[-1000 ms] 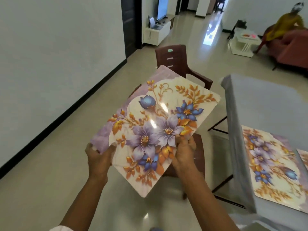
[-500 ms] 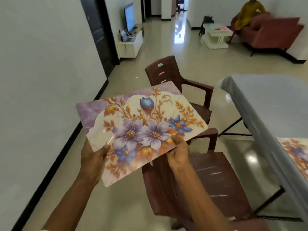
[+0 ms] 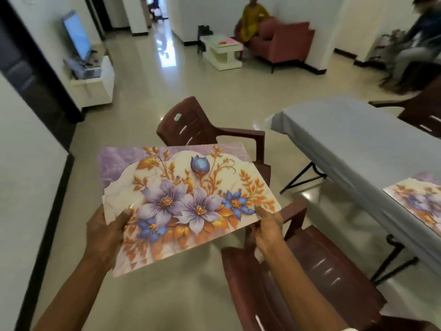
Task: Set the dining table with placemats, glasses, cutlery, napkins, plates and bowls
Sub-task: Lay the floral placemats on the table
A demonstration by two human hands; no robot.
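I hold a floral placemat (image 3: pixel 181 201), purple and orange flowers on a pale ground, flat in front of me above the floor. My left hand (image 3: pixel 105 232) grips its near left edge with the thumb on top. My right hand (image 3: pixel 267 228) pinches its near right corner. The dining table (image 3: pixel 353 139) with a grey cloth stands to the right, apart from the held mat. Another floral placemat (image 3: pixel 415 201) lies on the table near its right edge, partly cut off by the frame.
Two brown plastic chairs stand beside the table: one (image 3: pixel 198 125) beyond the held mat, one (image 3: pixel 310 271) under my right arm. A further chair (image 3: pixel 422 113) is past the table. A white wall is on the left. People sit by a sofa (image 3: pixel 281 41) far behind.
The view has swung to the right and up, bringing more of the table and room into sight. The held placemat has turned flatter and more level, and my right hand has slid to its right corner.
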